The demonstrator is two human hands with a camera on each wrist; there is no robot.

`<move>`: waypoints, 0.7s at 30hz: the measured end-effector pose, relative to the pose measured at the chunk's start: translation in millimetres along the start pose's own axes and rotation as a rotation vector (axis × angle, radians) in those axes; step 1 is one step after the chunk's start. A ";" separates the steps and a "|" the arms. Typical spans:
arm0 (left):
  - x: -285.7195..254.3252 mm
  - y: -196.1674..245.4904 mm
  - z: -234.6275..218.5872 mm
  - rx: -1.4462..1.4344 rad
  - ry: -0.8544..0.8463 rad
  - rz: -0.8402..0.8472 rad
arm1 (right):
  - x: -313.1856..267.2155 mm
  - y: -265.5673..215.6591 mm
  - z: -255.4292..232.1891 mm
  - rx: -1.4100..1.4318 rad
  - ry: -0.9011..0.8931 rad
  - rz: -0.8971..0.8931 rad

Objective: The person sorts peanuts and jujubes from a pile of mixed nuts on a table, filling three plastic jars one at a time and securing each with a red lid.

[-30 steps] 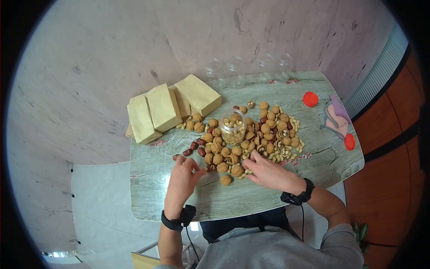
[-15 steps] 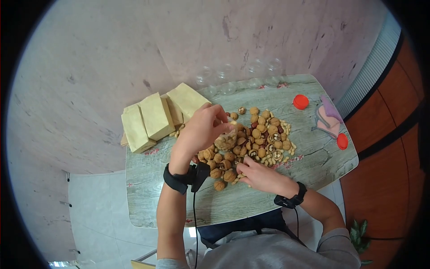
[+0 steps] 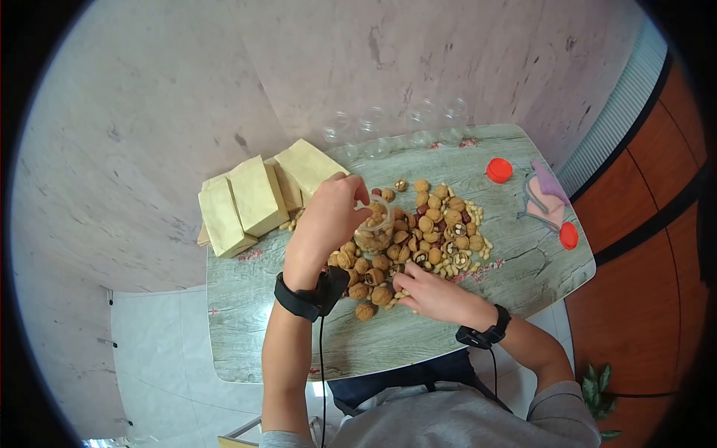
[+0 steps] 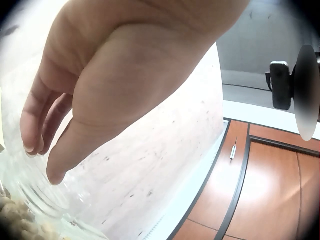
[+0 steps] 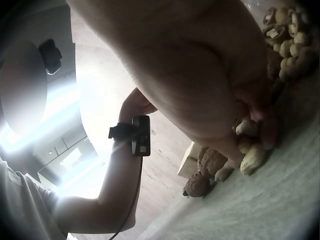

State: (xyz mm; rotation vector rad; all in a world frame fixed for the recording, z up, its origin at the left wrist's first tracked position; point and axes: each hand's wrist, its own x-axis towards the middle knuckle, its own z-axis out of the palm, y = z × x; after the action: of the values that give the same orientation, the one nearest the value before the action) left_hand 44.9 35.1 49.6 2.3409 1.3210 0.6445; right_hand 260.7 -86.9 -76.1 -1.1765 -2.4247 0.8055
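My left hand (image 3: 328,216) hovers at the mouth of a clear jar (image 3: 376,237) of peanuts. In the left wrist view its thumb (image 4: 65,160) and fingers (image 4: 34,127) point down over the jar's rim, apart, with nothing seen between them. My right hand (image 3: 435,294) is at the near edge of the nut pile, its fingers curled round peanuts (image 5: 246,127) low on the tabletop. Another peanut (image 5: 253,159) lies against the fingertips. Whole walnuts (image 3: 358,291) and cracked ones (image 3: 374,277) lie around the jar, mixed with red dates (image 3: 422,211).
Yellow paper bags (image 3: 258,196) lie at the back left of the table (image 3: 538,246). Clear empty jars (image 3: 373,134) stand along the back edge. To the right are a red lid (image 3: 499,170), another red lid (image 3: 569,236) and folded cloths (image 3: 545,200).
My left hand has moved from the dates at the pile's left side up and forward to the jar's mouth. My right hand has stayed at the pile's near edge.
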 end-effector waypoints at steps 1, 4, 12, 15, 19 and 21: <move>0.4 -1.0 0.5 -0.015 -0.002 0.044 | 0.1 -0.8 -0.6 0.000 0.000 0.000; 3.1 -3.3 4.6 -0.204 -0.051 0.060 | 0.3 -4.8 -2.3 -0.004 -0.017 0.037; -6.6 -4.3 0.1 -0.303 -0.008 0.049 | -4.2 -7.2 -10.0 0.070 0.010 0.026; -15.1 -23.4 5.8 -0.316 0.065 0.050 | -6.0 -4.6 -9.6 0.126 0.026 0.025; -25.0 -47.1 8.9 -0.330 0.048 -0.027 | -7.3 -2.9 -12.4 0.141 0.029 0.018; -27.5 -53.1 6.0 -0.332 0.021 -0.050 | -7.4 -7.8 -19.9 0.188 0.018 0.033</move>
State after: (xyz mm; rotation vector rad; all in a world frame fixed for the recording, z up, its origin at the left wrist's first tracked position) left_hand -1.2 36.6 11.0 2.0336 1.1742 0.8073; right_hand 270.7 -89.8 -56.0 -1.1490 -2.2636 1.0039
